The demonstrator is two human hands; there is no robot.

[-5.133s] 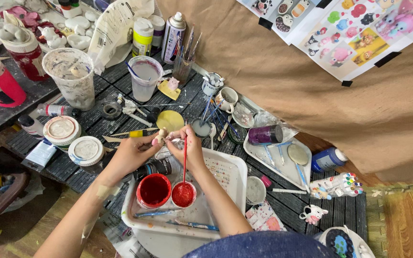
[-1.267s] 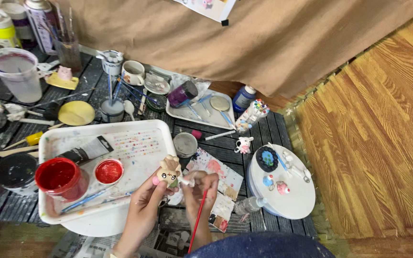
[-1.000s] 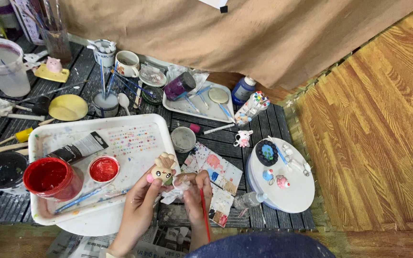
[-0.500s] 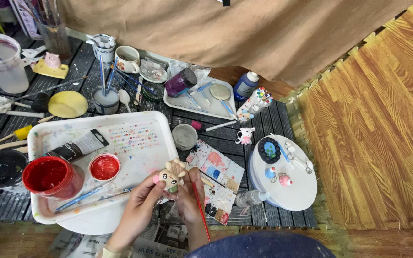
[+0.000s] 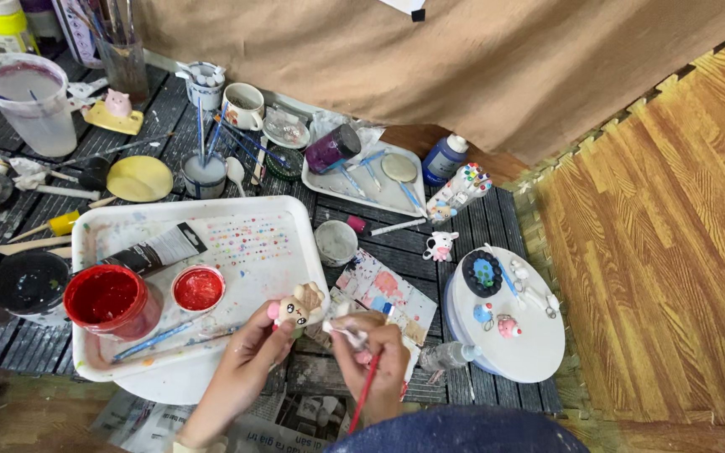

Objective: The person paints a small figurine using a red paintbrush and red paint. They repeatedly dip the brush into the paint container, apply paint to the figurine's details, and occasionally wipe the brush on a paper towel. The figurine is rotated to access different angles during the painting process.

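Lifted slightly since earlier, a small figurine (image 5: 298,307) is being gripped by the left hand (image 5: 249,356); a red-handled brush (image 5: 363,394) is being pinched by the right hand (image 5: 372,362), at three o'clock of the figurine.

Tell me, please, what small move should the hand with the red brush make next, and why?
Probably bring the brush tip onto the small figurine. The left hand holds it up, face showing, and the right hand holds the red-handled brush with its tip just beside it.

Bare forearms, dark blue garment (image 5: 463,429)
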